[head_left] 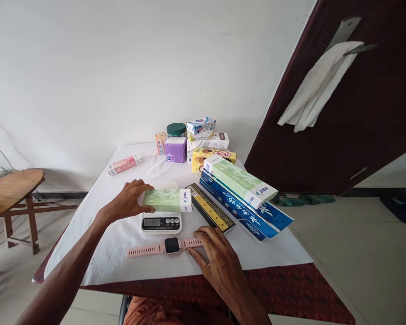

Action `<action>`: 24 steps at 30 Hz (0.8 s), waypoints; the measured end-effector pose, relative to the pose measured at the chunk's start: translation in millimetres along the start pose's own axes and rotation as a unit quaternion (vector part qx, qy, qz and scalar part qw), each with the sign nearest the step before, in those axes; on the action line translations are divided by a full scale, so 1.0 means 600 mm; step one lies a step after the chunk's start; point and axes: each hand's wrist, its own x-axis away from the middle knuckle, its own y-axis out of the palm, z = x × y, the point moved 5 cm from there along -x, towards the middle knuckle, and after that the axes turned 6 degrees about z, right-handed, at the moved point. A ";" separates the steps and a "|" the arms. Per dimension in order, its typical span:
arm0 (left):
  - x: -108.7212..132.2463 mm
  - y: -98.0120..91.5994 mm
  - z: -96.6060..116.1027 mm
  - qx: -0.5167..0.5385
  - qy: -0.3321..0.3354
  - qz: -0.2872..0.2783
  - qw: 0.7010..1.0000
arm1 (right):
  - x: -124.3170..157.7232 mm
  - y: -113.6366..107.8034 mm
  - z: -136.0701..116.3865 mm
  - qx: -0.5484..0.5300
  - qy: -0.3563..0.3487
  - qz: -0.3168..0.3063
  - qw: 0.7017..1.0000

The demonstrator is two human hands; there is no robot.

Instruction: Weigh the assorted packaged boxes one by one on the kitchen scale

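Note:
My left hand [130, 201] is closed around the left end of a green-and-white toothpaste box [167, 200], thumb in front and fingers behind. The box lies across the top of a small white digital scale [161, 223], whose platform it mostly covers. No reading can be made out on the scale's display. In front of the scale a pink smartwatch [172, 245] is stretched out flat, its screen dark. The right end of its strap sits between the thumb and fingers of my right hand [216, 259], which rests on the white cloth.
Right of the scale lie a black-and-yellow box [211, 210] and blue boxes [238, 207], topped by another green box [240, 179]. Behind stand a yellow box [198, 161], a purple packet [176, 150] and a green-lidded jar [176, 129]. A pink box [125, 165] lies at the back left.

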 end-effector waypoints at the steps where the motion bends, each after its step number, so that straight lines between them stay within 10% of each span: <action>1: 0.002 0.003 -0.002 -0.008 -0.004 -0.002 1.000 | 0.000 0.000 0.000 0.001 0.000 -0.001 1.000; 24: 0.006 0.005 0.003 0.005 0.001 0.005 1.000 | 0.000 0.001 -0.001 0.030 -0.046 0.029 0.998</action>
